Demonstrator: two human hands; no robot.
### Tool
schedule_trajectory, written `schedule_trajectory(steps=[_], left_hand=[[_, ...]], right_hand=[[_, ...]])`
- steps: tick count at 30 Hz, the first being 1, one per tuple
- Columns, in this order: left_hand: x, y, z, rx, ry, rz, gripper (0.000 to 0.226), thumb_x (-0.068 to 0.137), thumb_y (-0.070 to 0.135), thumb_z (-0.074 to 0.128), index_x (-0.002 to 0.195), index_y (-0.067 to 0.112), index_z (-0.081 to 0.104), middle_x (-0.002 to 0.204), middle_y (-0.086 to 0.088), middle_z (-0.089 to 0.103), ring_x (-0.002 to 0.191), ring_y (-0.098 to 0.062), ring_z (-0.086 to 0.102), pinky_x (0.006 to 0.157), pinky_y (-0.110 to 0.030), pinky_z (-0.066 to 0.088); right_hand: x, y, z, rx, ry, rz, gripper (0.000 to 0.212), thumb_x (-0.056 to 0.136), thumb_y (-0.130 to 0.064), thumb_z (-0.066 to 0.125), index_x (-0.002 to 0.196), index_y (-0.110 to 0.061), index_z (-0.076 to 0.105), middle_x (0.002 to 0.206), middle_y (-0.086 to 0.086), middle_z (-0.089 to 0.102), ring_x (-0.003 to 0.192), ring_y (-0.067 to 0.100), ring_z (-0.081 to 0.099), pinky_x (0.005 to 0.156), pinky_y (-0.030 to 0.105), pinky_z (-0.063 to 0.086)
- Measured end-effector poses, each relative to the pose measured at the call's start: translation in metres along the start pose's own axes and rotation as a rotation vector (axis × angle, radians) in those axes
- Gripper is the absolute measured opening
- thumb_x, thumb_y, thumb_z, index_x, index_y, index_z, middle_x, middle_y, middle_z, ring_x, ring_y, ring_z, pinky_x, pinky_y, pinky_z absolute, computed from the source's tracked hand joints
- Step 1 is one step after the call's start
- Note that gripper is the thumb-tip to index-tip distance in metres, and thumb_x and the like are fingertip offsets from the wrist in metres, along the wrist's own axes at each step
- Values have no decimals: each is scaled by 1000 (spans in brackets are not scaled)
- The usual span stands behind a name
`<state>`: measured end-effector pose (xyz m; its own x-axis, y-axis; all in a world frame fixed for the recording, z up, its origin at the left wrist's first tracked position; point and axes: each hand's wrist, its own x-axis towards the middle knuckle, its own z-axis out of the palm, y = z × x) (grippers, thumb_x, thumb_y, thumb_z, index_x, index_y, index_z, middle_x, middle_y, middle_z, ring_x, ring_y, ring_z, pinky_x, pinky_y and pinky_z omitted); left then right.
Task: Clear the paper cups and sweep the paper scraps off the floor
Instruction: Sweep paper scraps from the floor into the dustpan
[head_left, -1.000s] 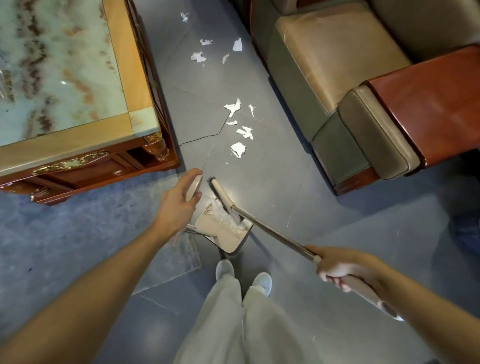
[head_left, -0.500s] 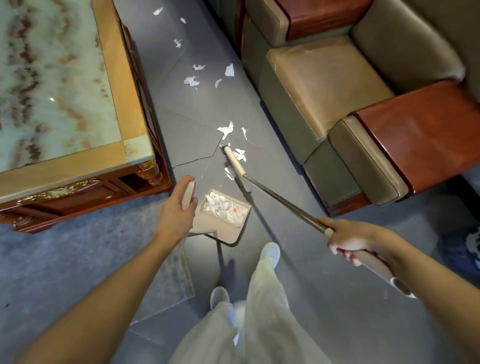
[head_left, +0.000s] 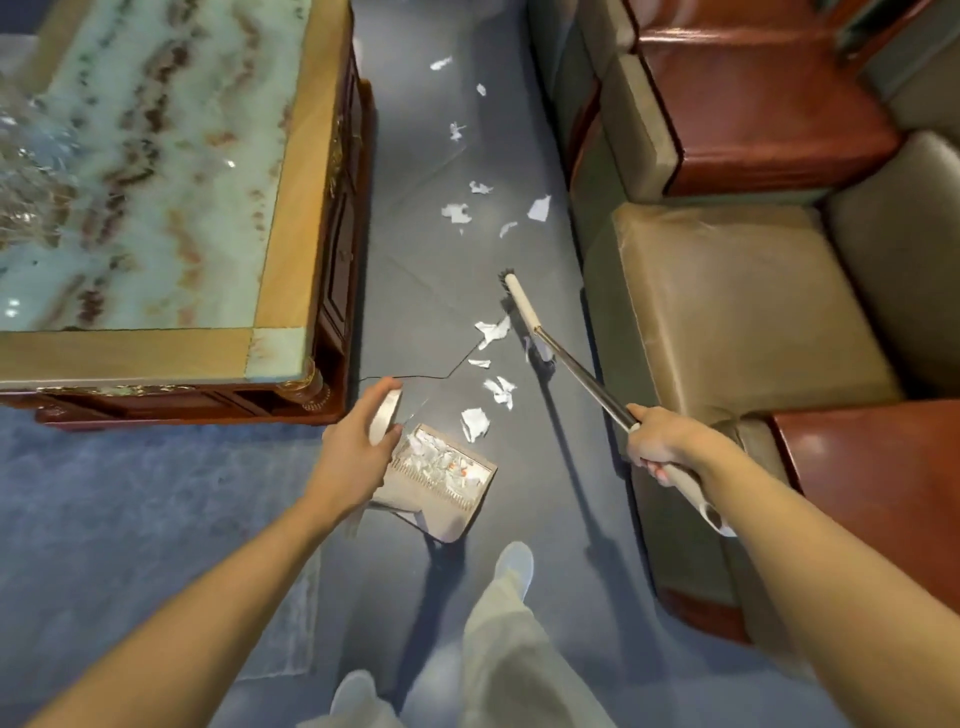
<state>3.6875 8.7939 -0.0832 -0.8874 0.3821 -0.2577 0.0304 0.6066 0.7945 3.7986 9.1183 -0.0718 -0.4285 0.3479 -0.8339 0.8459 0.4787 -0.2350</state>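
My left hand (head_left: 353, 447) grips the upright handle (head_left: 385, 423) of a beige dustpan (head_left: 441, 483) standing on the grey floor, with white paper scraps lying in its tray. My right hand (head_left: 662, 441) grips the long broom handle (head_left: 582, 371); the broom head (head_left: 517, 299) reaches out over the floor beyond a cluster of white paper scraps (head_left: 493, 358). One scrap (head_left: 474, 423) lies just ahead of the dustpan's lip. More scraps (head_left: 457, 212) are scattered farther up the aisle. No paper cups are in view.
A marble-topped wooden coffee table (head_left: 280, 260) borders the aisle on the left. Leather sofa seats (head_left: 737, 301) with red-brown wooden armrests (head_left: 878, 488) line the right. A blue carpet (head_left: 130, 509) lies at lower left. My legs and shoes (head_left: 511, 566) stand behind the dustpan.
I have stepped forward along the aisle. The broom head swung away from the dustpan and out past the nearest scraps; the dustpan moved forward with my left hand.
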Motion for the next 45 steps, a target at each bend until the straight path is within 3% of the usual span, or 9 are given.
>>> schedule_trajectory(steps=[4, 9, 14, 19, 23, 31, 37, 41, 45], left_hand=[[20, 11, 13, 12, 77, -45, 46, 91, 11, 60, 129, 34, 49, 129, 10, 55, 108, -31, 59, 94, -51, 48], [34, 25, 35, -9, 126, -67, 46, 91, 10, 60, 129, 33, 51, 126, 22, 51, 110, -25, 58, 95, -45, 48], [55, 35, 41, 11, 171, -92, 45, 91, 10, 60, 129, 34, 52, 126, 18, 54, 109, -23, 58, 95, -44, 49], [73, 57, 51, 7, 176, -79, 46, 91, 10, 59, 128, 35, 51, 122, 17, 53, 107, -28, 59, 97, -44, 47], [86, 68, 50, -34, 132, -72, 46, 93, 10, 56, 129, 37, 49, 108, 7, 56, 101, -32, 60, 86, -45, 53], [96, 64, 43, -56, 195, -50, 45, 93, 15, 56, 127, 43, 46, 95, 0, 61, 82, -24, 62, 81, -40, 54], [150, 80, 23, -59, 256, 54, 41, 93, 12, 56, 129, 31, 48, 103, 5, 56, 79, -8, 51, 76, -14, 39], [214, 88, 5, -75, 266, 53, 39, 94, 17, 56, 122, 42, 45, 94, -8, 60, 75, -27, 60, 72, -40, 53], [289, 99, -18, -83, 245, 81, 38, 95, 18, 55, 118, 47, 44, 91, -12, 61, 72, -28, 60, 64, -46, 54]], right_hand=[[56, -17, -49, -181, 9, -50, 69, 84, 9, 35, 148, -15, 28, 78, 18, 58, 45, 20, 48, 38, 23, 39], [114, -36, -71, -447, -24, -52, 55, 87, 6, 38, 140, -11, 38, 73, 12, 57, 52, 22, 55, 35, 23, 42], [122, -52, -67, -564, -182, -133, 72, 86, 8, 33, 152, -16, 16, 78, 16, 60, 42, 17, 55, 36, 24, 44], [83, 1, -59, -334, -352, -10, 81, 87, 8, 33, 153, -35, 12, 82, 15, 56, 39, 14, 44, 35, 23, 41], [37, 38, -70, -153, -438, 132, 80, 86, 6, 33, 148, -43, 21, 52, 2, 45, 36, 8, 35, 36, 19, 33], [-1, 35, -94, -127, -366, 113, 87, 84, 6, 42, 148, -47, 19, 62, 5, 50, 38, 10, 41, 37, 22, 39], [21, -16, -140, 14, -285, 76, 87, 83, 9, 39, 148, -46, 20, 58, 6, 45, 36, 11, 37, 34, 20, 36], [57, -70, -180, 94, -247, 46, 88, 84, 12, 40, 149, -43, 19, 49, 4, 44, 35, 11, 35, 33, 19, 35], [97, -138, -217, 171, -179, 38, 83, 87, 11, 39, 149, -41, 22, 45, 2, 43, 34, 10, 34, 33, 18, 35]])
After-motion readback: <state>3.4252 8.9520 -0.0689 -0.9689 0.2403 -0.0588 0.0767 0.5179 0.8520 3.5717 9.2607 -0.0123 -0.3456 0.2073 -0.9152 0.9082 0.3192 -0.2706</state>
